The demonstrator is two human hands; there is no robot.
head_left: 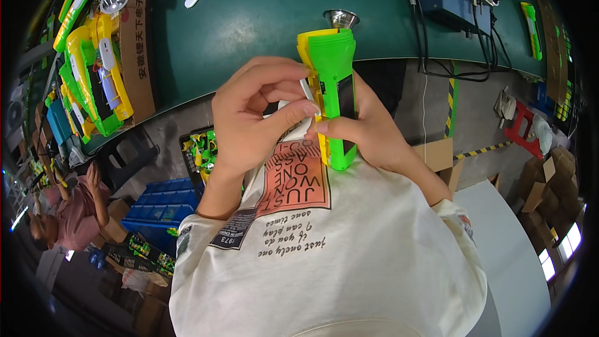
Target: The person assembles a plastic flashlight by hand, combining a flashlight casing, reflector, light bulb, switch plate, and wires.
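Green-and-yellow plastic flashlight body with a flared head [337, 90], between both hands, at the near edge of a dark green tabletop [262, 12]. Gripping it with the right hand [369, 126]; pinching a slim white plastic strip [306, 89] at its yellow side with the left hand [249, 111]. Near the flared head, a shiny silver bowl-shaped reflector [341, 19].

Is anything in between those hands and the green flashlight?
Yes: a thin white piece sits between the left hand and the yellow side of the flashlight. Nothing visible blocks the right hand, which holds the flashlight.
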